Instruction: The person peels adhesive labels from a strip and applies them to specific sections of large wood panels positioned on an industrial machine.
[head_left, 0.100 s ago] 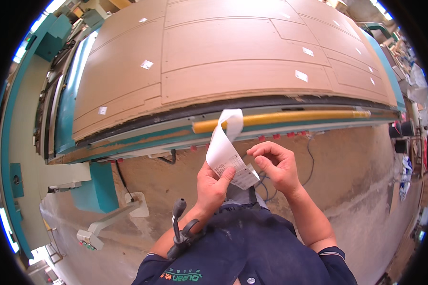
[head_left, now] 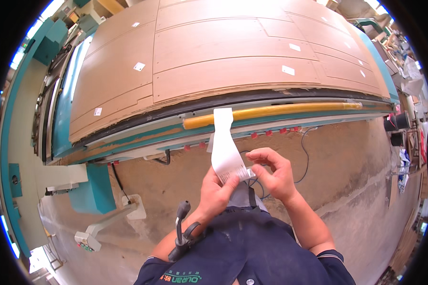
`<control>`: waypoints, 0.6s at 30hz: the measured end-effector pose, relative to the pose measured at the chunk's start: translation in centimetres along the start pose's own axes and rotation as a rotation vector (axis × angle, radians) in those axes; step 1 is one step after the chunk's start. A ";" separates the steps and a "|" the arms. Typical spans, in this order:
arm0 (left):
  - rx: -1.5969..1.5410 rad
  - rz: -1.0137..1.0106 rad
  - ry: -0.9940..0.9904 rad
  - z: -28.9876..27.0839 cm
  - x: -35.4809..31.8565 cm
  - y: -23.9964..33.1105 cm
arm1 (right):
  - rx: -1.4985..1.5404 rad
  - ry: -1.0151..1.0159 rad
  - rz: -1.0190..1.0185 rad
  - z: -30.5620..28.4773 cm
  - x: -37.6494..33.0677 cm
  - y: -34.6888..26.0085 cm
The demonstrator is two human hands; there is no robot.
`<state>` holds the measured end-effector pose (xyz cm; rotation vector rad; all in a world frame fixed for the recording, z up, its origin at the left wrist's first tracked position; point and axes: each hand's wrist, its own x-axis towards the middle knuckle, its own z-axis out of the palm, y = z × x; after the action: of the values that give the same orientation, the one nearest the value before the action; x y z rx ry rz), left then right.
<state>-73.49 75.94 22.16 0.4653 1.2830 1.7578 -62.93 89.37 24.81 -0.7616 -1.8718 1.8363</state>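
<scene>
My left hand (head_left: pixel 218 193) is closed on a long white paper label strip (head_left: pixel 228 154), its thumb pressing the printed lower part. The strip rises away from me, narrows as it twists, and its far end overlaps a yellow tube (head_left: pixel 290 110). Another fold of paper shows behind it. Beside the strip's lower right end is my right hand (head_left: pixel 277 175), fingers curled and thumb tip close to the paper's edge. Whether that hand pinches the edge is hard to make out.
A large brown board (head_left: pixel 195 61) with cut lines and several small white labels lies on the teal machine bed (head_left: pixel 142 141) ahead. A control box on an arm (head_left: pixel 88 241) stands at lower left. Cables (head_left: pixel 305 156) lie on the floor. Black buckets (head_left: pixel 398 122) stand at right.
The strip has unrolled from a curl into a straighter, upright length. Its lower end has turned toward my right thumb. The scene has shifted slightly left in view.
</scene>
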 end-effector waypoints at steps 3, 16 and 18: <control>0.136 -0.183 -0.220 2.6 -2.4 -0.7 | -0.340 0.051 -0.421 -2.6 -4.1 -1.3; 0.662 -0.264 -0.750 34.0 -6.5 -16.2 | -0.448 0.547 -0.280 -29.8 -28.9 4.6; 0.621 0.061 -0.794 40.4 -7.7 -18.1 | -0.420 0.698 -0.194 -34.7 -33.5 4.0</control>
<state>-32.26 93.87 23.31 1.3986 1.1803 0.9838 -14.87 94.80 25.47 -1.1304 -1.7646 0.8848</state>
